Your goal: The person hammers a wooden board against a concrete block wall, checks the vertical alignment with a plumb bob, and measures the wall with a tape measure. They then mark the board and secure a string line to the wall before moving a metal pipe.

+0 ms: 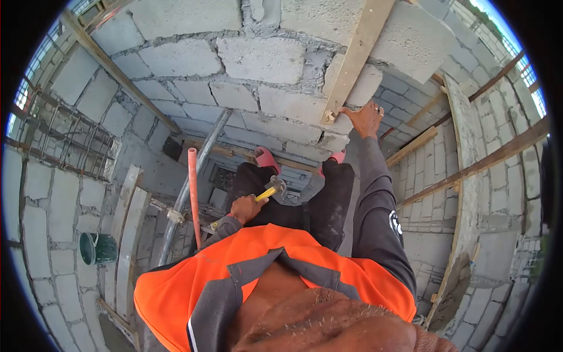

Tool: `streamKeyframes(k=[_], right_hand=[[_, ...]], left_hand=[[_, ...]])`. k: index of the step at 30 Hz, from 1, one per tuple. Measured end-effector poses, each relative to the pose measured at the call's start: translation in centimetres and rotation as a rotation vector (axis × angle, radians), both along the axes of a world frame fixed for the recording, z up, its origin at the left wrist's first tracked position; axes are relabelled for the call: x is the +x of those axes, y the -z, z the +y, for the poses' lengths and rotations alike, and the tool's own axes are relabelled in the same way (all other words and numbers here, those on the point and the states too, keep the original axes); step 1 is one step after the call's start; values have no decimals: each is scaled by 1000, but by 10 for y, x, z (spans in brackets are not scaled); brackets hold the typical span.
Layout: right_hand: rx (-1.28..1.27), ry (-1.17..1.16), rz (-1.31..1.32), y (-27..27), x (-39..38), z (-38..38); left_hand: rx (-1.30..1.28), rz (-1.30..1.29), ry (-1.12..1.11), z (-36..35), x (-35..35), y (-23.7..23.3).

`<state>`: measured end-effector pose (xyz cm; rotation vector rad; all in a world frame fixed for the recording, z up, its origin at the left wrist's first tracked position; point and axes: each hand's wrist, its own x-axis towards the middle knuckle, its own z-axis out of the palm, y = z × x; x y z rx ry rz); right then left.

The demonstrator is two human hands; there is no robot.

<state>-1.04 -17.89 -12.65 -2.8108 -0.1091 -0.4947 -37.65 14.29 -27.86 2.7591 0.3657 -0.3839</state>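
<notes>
My left hand (246, 209) is wrapped round the yellow handle of a claw hammer (274, 189), held low over my lap with its metal head pointing away from me. My right hand (366, 119) is up at the end of the block wall (261, 58). Its thumb stretches toward the lower end of a wooden plank (356, 58), apart from the fingers, which lie near the wall's edge; a ring shows on one finger. That plank runs up the wall face, with a small splintered wood bit (331, 116) at its lower end.
Beside my left arm stand a metal pipe (202, 155) and an orange tube (193, 193). A green bucket (98, 248) is at the left, near leaning boards (134, 229). Timber braces (478, 161) cross the right side. Rebar (64, 132) sticks out at the left wall.
</notes>
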Motion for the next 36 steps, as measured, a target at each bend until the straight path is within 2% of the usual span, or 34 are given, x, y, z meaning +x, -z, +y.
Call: streamKeyframes(k=[2, 4, 9, 10, 13, 14, 15, 18, 19, 21, 23, 25, 27, 31, 36], right_hand=[[-42, -28, -65, 2, 0, 3], [-128, -11, 27, -8, -3, 6], [-53, -87, -83, 2, -3, 11], [-70, -55, -100, 6, 0, 10], [-134, -35, -99, 17, 14, 2], [-176, -16, -96, 21, 16, 1], [-178, -47, -91, 18, 12, 5], [-164, -34, -83, 10, 6, 9], [-161, -37, -114, 11, 5, 8], [-155, -51, -157, 9, 6, 9], [-151, -34, -114, 6, 3, 11], [-167, -12, -87, 6, 5, 13], [-148, -4, -86, 9, 7, 9], [-109, -34, -124, 2, -2, 15], [-95, -23, -36, 2, 1, 16]], left_hand=[[-25, -5, -14, 3, -2, -4], [-79, 40, -54, 3, -2, -15], [-187, 14, -189, 6, -14, -39], [-221, -44, -208, 5, -20, -50], [-333, -95, -343, 2, -39, -131], [-387, -208, -357, 5, -48, -138], [-385, -205, -389, 10, -57, -147], [-709, -679, -454, 32, -82, -174], [-737, -867, -504, 39, -86, -182], [-906, -1031, -763, 60, -94, -187], [-841, -1116, -967, 100, -103, -179], [-503, -1149, -1184, 153, -111, -147], [-101, -976, -1313, 202, -126, -126], [59, -628, -1520, 311, -156, -57], [12, -547, -1609, 397, -173, -18]])
